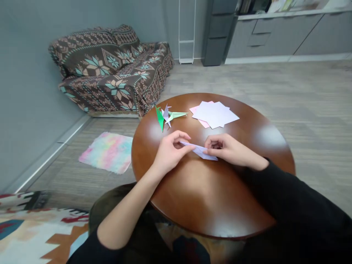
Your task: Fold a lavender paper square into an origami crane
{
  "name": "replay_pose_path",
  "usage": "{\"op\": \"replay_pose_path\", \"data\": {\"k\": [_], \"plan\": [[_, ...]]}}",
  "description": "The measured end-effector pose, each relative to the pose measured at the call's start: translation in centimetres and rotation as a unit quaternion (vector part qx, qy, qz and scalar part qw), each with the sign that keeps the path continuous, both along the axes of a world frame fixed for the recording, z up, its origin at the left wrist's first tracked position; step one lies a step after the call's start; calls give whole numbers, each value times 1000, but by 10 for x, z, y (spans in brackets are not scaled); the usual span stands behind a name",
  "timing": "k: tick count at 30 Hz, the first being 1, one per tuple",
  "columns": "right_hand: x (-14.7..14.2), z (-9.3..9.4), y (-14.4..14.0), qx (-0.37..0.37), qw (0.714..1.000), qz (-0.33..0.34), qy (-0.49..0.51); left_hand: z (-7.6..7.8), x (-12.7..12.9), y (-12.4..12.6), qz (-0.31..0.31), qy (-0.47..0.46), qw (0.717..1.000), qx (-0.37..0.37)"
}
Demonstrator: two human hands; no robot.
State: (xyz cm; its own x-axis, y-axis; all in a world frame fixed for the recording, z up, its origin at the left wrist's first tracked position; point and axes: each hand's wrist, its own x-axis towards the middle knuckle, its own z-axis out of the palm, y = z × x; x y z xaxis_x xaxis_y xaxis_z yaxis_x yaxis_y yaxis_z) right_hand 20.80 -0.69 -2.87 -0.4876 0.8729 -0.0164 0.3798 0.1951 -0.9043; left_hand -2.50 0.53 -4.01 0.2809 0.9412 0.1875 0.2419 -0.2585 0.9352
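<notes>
A folded piece of lavender origami paper (202, 151) is held between my two hands, low over the round brown table (198, 205). My left hand (172, 148) pinches its left end, the thumb lying along the near face. At the other end my right hand (224, 148) grips it between thumb and curled fingers. Beyond my left hand lie three folded paper cranes: a green one (160, 119), a lavender one (165, 113) and a pale green one (176, 115). Behind my right hand is a fanned stack of lavender and pink paper sheets (216, 114).
A sofa with a patterned cover (110, 77) stands at the back left, with a fluffy pastel mat (108, 152) on the floor before it. Grey cabinets (275, 36) line the back right. The table's curved near edge sits close to my legs.
</notes>
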Motion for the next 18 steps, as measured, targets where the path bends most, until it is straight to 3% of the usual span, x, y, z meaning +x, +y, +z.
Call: {"op": "replay_pose_path", "data": {"k": [5,9,18], "plan": [[-28,-5,-5,-37,989,-71,123,2,1,-2,-5,-116,988,-107],[-49,-13,-13,-44,972,-120,197,1,2,-4,1,-220,961,-168],[-57,-23,-20,-3,957,-186,224,3,5,-7,-13,-295,920,-256]]}}
